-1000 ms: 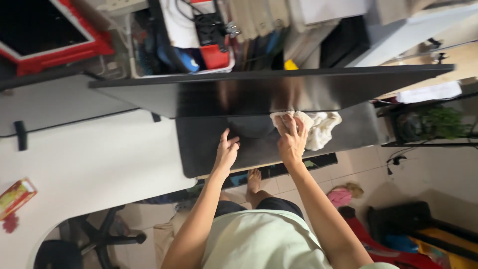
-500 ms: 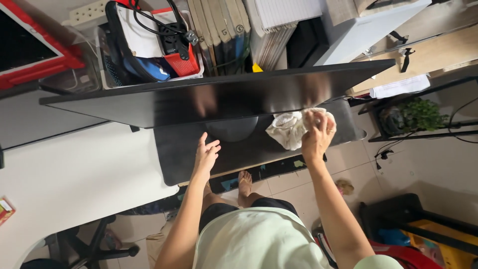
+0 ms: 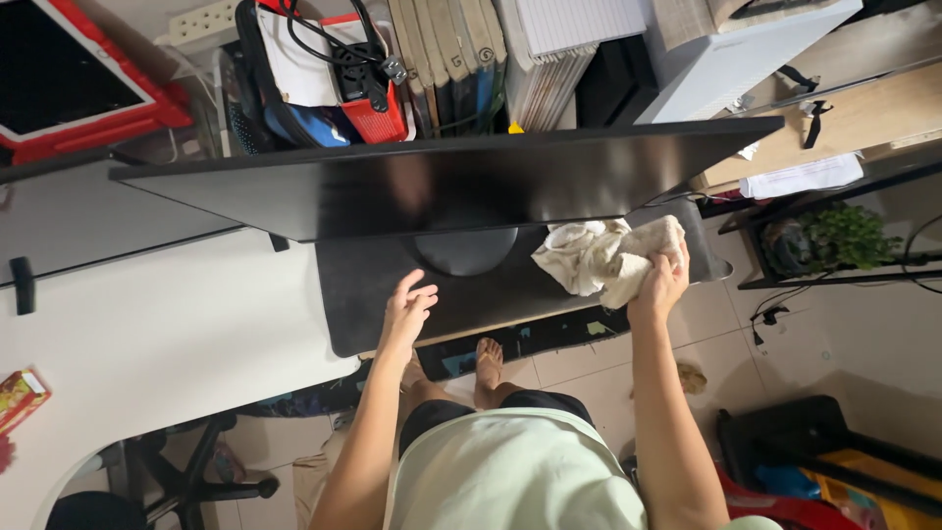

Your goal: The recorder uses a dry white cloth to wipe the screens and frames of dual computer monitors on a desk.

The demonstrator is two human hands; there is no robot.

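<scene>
A wide black monitor screen (image 3: 442,182) stands on a round black base (image 3: 466,252) above a dark desk mat (image 3: 363,294). My right hand (image 3: 659,287) grips a crumpled cream cloth (image 3: 594,255) at the right end of the mat, just below the screen's lower edge. My left hand (image 3: 405,310) rests flat on the mat in front of the base, fingers spread, holding nothing.
A white desk (image 3: 147,324) stretches to the left. Behind the screen stand books (image 3: 442,59), a red box with black cables (image 3: 358,74) and a red-framed tablet (image 3: 69,79). A potted plant (image 3: 834,236) sits on a shelf at right. An office chair (image 3: 167,471) and tiled floor lie below.
My right hand has pulled the cloth down off the screen's lower right part and further right along the mat. My left hand stays on the mat.
</scene>
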